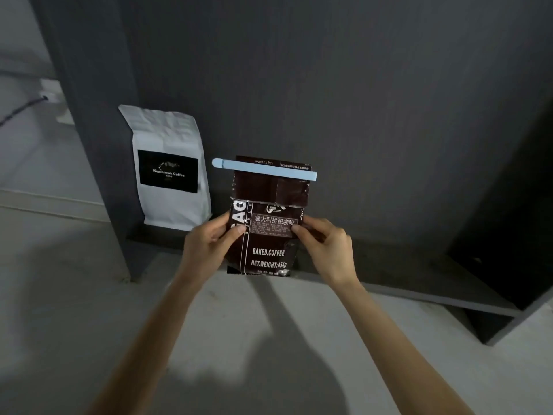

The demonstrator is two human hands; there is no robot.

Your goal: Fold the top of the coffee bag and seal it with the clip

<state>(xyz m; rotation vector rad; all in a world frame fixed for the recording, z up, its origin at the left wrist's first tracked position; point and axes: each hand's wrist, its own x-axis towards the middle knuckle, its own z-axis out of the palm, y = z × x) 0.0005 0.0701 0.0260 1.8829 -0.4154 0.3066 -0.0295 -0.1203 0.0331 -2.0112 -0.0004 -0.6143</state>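
A dark brown coffee bag [266, 253] printed "BAKED.COFFEE" stands upright in the middle, just above the front edge of a dark shelf. Its top is folded down, and a long pale blue clip [264, 168] lies across the fold, sticking out past both sides. My left hand [209, 244] grips the bag's left edge with the thumb on the front. My right hand [321, 244] pinches the right edge the same way. Both hands hold it at mid height, well below the clip.
A white coffee bag [167, 169] with a black label stands on the dark shelf [404, 283] to the left, against a dark grey back wall. A dark upright panel [98, 145] bounds the shelf on the left. A pale grey counter [254, 339] lies below.
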